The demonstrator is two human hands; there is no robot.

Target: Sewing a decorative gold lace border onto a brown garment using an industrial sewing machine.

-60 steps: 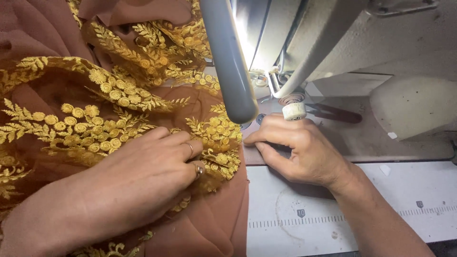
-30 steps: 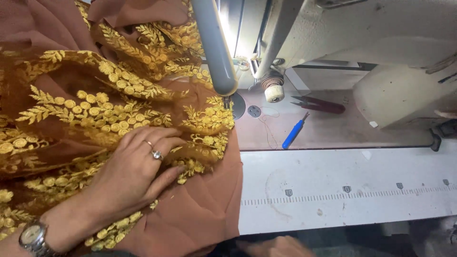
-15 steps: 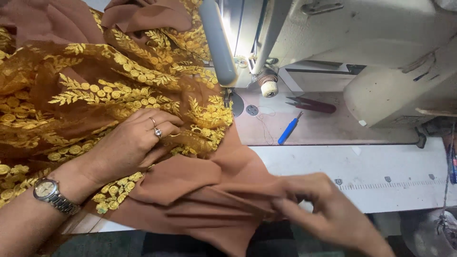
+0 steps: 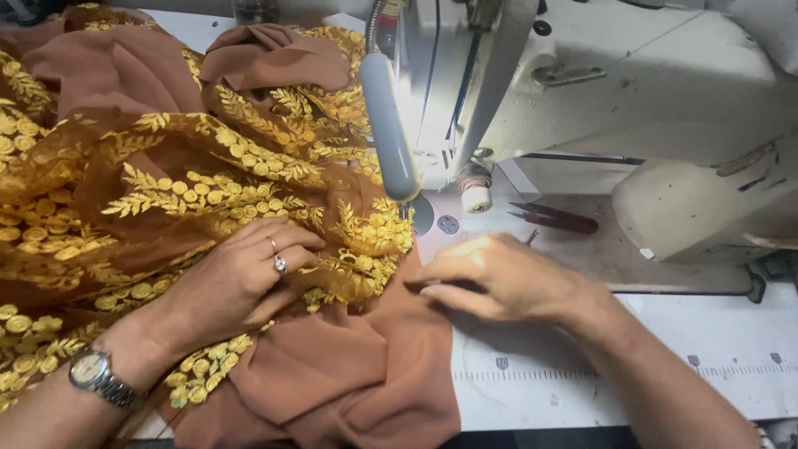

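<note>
A brown fabric (image 4: 349, 366) with a sheer overlay of gold embroidered leaves (image 4: 191, 191) is heaped over the left half of the sewing table. My left hand (image 4: 233, 278), wearing rings and a wristwatch, lies flat on the embroidered layer, fingers bent and pressing it down. My right hand (image 4: 499, 278) rests at the cloth's right edge, fingertips pinching the brown fabric just in front of the needle area. A white sewing machine (image 4: 598, 100) stands behind, its grey lamp tube (image 4: 386, 125) hanging over the cloth.
Dark red thread snips (image 4: 553, 218) lie on the machine bed under the arm. A small thread spool (image 4: 475, 195) sits beside the needle plate (image 4: 447, 223). The white table top (image 4: 648, 366) with a printed ruler scale runs along the front right.
My right hand has come up from the front edge of the table to the fabric's edge near the needle. The view shifted closer and the left hand stayed pressed on the embroidery.
</note>
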